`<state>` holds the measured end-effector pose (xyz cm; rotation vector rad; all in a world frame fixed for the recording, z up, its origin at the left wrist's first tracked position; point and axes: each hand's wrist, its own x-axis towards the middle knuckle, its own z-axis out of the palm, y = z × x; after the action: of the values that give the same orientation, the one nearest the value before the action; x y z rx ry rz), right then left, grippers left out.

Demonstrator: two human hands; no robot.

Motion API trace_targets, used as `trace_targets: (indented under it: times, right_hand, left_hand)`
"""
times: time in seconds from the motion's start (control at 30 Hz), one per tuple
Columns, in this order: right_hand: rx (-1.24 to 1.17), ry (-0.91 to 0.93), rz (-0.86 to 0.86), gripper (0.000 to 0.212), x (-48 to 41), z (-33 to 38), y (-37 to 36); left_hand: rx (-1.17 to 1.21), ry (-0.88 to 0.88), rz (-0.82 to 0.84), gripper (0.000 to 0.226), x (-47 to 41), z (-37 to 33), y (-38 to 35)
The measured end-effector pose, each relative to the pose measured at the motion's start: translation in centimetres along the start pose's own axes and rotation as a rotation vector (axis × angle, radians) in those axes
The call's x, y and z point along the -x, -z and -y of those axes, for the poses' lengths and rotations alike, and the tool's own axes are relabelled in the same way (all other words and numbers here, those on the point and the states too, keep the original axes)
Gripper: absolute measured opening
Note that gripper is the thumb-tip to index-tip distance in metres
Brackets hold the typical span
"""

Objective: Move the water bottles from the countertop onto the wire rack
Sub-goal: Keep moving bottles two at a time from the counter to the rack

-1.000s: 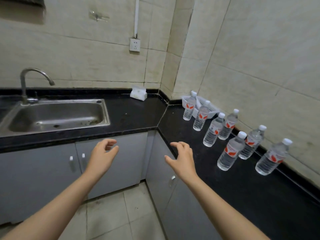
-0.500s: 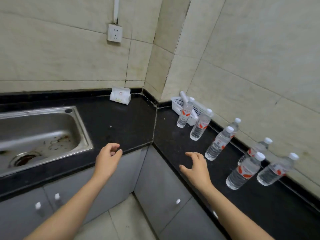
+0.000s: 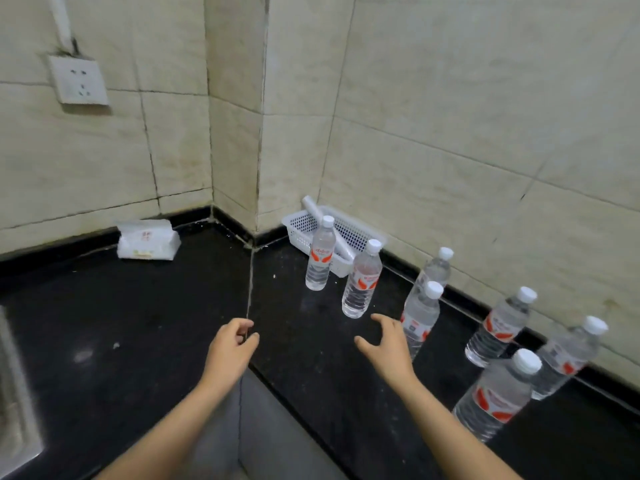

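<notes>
Several clear water bottles with white caps and red labels stand upright on the black countertop [image 3: 145, 327] along the right wall. The farthest bottle [image 3: 320, 254] stands in front of a white basket, a second bottle [image 3: 362, 279] just right of it, and a third bottle [image 3: 419, 317] is closest to my right hand. My right hand [image 3: 388, 344] hovers over the counter with fingers spread and loosely curved, holding nothing, its fingertips just short of the third bottle. My left hand [image 3: 230, 348] hangs above the counter's inner corner, fingers loosely curled and empty. No wire rack is in view.
A white perforated basket [image 3: 301, 226] holding a white tube sits in the corner behind the bottles. A pack of tissues [image 3: 147, 239] lies by the back wall. The sink's edge [image 3: 14, 410] shows at far left. A wall socket [image 3: 78, 79] is above.
The view has moved closer and to the right, toward the corner. Both hands have advanced over the counter, the right one nearing the bottles. Neither hand has taken hold of anything.
</notes>
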<state>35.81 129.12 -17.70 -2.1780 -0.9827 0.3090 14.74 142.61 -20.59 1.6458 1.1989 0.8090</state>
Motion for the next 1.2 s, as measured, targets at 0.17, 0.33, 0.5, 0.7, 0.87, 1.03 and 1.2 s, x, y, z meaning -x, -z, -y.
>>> trace_targets:
  times: [0.17,0.33,0.5,0.7,0.87,1.03,1.2]
  right_hand:
    - [-0.167,-0.074,0.024,0.066,-7.1,-0.4,-2.2]
    - [-0.259,-0.186,-0.166,0.083,-13.1,-0.8,-3.2]
    - [-0.344,-0.232,-0.174,0.111,-18.6,-1.3,-4.5]
    - [-0.257,-0.237,-0.264,0.061,-21.8,-1.1,-4.1]
    - [-0.26,-0.272,-0.224,0.051,-22.2,-0.8,-4.3]
    - [-0.263,-0.318,-0.391,0.05,-21.9,-0.5,-6.0]
    - [-0.276,-0.341,-0.432,0.051,-21.5,-0.5,-6.4]
  left_hand:
    - [-0.021,0.022,0.015,0.029,-7.4,-2.3,-3.8]
    - [-0.076,0.097,0.087,0.053,-11.0,-1.5,-7.6]
    - [-0.127,0.145,0.173,0.071,-15.4,-0.5,-10.3]
    - [-0.069,0.014,0.313,0.096,-22.6,-3.2,-12.5]
    - [0.032,-0.098,0.445,0.104,-27.8,-5.0,-15.1]
    - [0.092,-0.207,0.501,0.091,-29.6,-5.9,-18.1]
    - [0.028,-0.28,0.438,0.069,-28.6,-5.9,-19.5]
